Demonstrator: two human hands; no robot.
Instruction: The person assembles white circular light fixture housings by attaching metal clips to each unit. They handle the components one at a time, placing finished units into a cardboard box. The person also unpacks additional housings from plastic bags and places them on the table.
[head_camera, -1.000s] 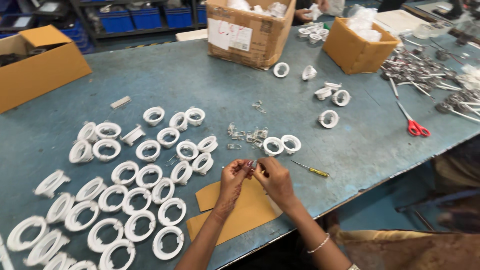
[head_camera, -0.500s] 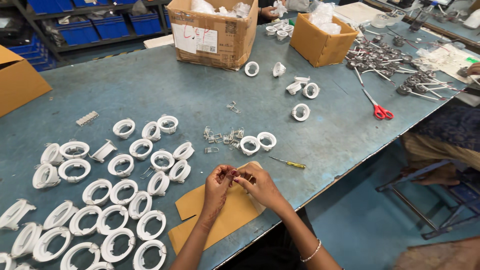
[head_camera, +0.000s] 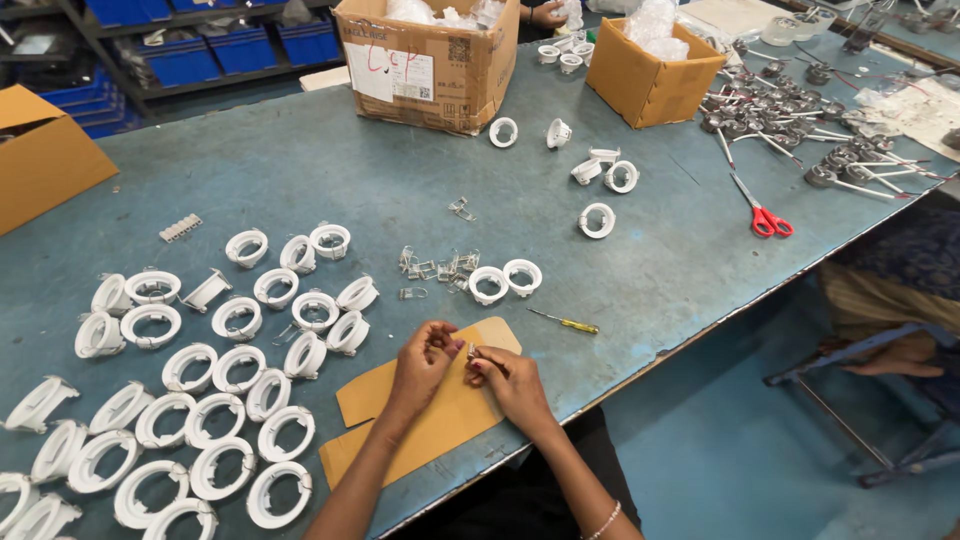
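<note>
We see the left hand (head_camera: 422, 368) and the right hand (head_camera: 512, 381) close together over a brown card (head_camera: 440, 420) at the near edge of the blue table (head_camera: 660, 270). Both hands pinch one tiny metal clip (head_camera: 471, 352) between their fingertips. More clips (head_camera: 437, 268) lie in a small pile further up the table. Many white rings (head_camera: 200, 400) sit to the left. A small screwdriver (head_camera: 565, 322) lies to the right.
</note>
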